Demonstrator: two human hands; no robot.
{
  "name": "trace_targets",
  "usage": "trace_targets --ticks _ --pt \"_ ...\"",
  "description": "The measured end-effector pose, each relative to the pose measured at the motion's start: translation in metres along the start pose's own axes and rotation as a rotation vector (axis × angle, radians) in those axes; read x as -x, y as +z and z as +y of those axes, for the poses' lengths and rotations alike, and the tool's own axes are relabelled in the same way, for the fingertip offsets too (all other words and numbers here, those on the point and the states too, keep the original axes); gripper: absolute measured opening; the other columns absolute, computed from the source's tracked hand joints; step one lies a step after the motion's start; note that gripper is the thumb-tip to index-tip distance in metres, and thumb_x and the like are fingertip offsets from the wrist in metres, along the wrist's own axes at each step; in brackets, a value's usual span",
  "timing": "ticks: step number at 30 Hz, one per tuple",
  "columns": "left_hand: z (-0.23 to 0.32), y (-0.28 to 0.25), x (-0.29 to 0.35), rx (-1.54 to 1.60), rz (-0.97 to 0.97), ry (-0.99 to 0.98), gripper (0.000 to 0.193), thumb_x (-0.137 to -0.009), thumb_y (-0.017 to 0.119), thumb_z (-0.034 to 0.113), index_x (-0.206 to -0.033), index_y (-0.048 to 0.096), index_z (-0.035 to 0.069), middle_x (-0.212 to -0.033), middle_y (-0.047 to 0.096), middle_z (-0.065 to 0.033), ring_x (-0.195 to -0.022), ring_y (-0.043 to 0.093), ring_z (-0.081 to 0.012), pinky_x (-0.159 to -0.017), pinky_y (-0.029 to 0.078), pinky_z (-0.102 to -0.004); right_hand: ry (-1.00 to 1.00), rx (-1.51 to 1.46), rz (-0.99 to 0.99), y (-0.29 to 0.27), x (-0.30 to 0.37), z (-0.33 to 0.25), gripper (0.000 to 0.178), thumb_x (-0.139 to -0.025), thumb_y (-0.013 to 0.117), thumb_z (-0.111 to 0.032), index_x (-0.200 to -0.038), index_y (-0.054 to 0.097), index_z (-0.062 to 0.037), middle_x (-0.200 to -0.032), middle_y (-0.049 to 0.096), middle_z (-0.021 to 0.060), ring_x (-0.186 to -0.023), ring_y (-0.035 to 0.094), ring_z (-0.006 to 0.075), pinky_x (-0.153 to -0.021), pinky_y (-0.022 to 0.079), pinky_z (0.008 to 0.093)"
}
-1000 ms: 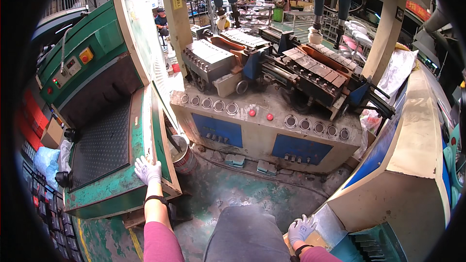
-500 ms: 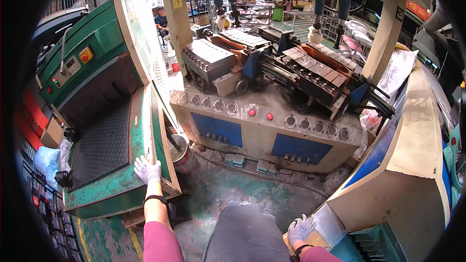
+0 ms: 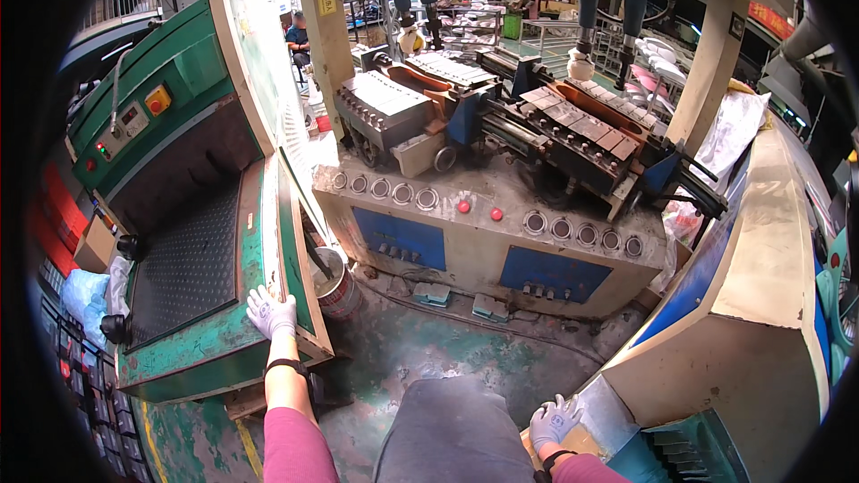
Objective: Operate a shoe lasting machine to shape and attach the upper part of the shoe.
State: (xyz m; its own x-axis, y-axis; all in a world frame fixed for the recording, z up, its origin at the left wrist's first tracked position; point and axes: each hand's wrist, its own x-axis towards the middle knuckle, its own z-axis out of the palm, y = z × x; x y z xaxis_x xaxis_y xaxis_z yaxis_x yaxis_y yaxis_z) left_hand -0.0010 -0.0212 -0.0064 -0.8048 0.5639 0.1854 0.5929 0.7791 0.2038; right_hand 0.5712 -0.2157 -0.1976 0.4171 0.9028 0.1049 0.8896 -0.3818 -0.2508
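My left hand [image 3: 271, 311], in a pale glove, rests on the near edge of a green machine [image 3: 197, 344] on the left, fingers stretched over its frame. Inside that machine slopes a dark, dotted mat [image 3: 190, 259]. At the lower right, my right hand [image 3: 555, 420], gloved too, lies with fingers outstretched on the metal-topped corner [image 3: 608, 411] of a beige machine [image 3: 734, 353]. Neither hand holds anything that I can see. Ahead stands a press [image 3: 483, 250] with round buttons along its front and two clamping stations with brown moulds [image 3: 419, 80] on top.
Two foot pedals [image 3: 432, 294] and cables lie on the floor before the press. A bucket [image 3: 336, 286] stands between the green machine and the press. Beside my right hand is a teal slotted part [image 3: 693, 452]. A person [image 3: 297, 40] sits far back at the left.
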Motion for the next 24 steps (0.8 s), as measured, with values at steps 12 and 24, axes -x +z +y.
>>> trace_targets --ticks 12,24 --pt "0.001 0.003 -0.001 0.003 0.014 0.005 0.089 -0.077 0.073 0.043 -0.153 0.042 0.008 -0.162 0.038 -0.0157 -0.153 0.029 -0.0318 -0.126 0.019 -0.047 0.0 0.025 -0.025 -0.011 -0.003 -0.006 0.02 -0.081 0.062 -0.026 -0.087 0.077 -0.0148 -0.134 0.064 0.0049 -0.146 0.036 0.037 -0.121 0.017 0.0632" --pt "-0.003 0.008 -0.002 0.005 0.046 0.021 0.088 -0.076 0.074 0.043 -0.151 0.044 0.008 -0.159 0.04 -0.0164 -0.151 0.031 -0.033 -0.126 0.021 -0.0481 0.017 0.027 -0.047 -0.012 -0.002 -0.007 0.02 -0.082 0.061 -0.026 -0.088 0.077 -0.0152 -0.136 0.063 0.0041 -0.147 0.035 0.0358 -0.122 0.016 0.0627"
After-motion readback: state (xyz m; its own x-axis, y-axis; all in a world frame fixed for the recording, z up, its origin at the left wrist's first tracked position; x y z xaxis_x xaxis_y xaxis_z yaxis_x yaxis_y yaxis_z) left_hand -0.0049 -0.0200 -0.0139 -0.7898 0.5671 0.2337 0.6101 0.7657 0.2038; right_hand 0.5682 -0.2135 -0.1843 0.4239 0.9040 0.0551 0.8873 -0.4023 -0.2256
